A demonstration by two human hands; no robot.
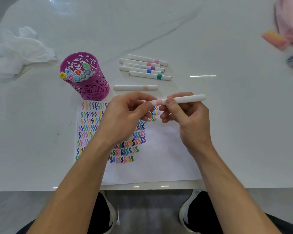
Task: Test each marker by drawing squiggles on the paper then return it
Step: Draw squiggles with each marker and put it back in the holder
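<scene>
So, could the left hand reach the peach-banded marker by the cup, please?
Probably yes: the peach-banded marker lies uncovered just beyond the left hand, though that hand pinches the pink-banded marker.

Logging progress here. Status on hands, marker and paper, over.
Both hands on pink-banded marker: left hand pinches one end, right hand grips barrel. Held level over paper, not writing. Loose markers lie beyond, not in the way.
</scene>
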